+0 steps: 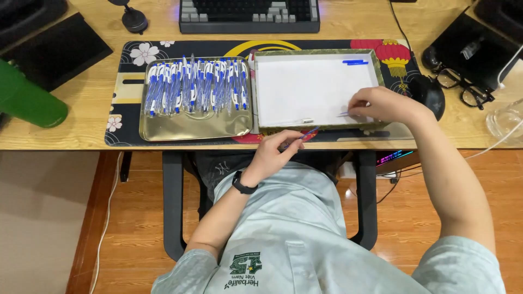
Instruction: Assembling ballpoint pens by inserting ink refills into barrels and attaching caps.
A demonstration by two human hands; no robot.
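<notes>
My left hand [275, 151] is at the desk's front edge, closed around a thin blue pen part [303, 135]. My right hand [381, 104] rests inside the white-lined box lid [261, 92], fingertips pinching a small thin piece [342, 114] near its front right. Two blue pen caps [355, 62] lie in the lid's far right corner, and a clear pen barrel [297, 121] lies along its front edge. To the left, a gold metal tray [190, 128] holds several blue and white pens [196, 84] in a row.
A patterned desk mat [122, 109] lies under both trays. A keyboard [249, 15] stands behind, a green bottle [27, 100] at far left, a black mouse [427, 93] and glasses [463, 87] at right. A black chair frame is below the desk.
</notes>
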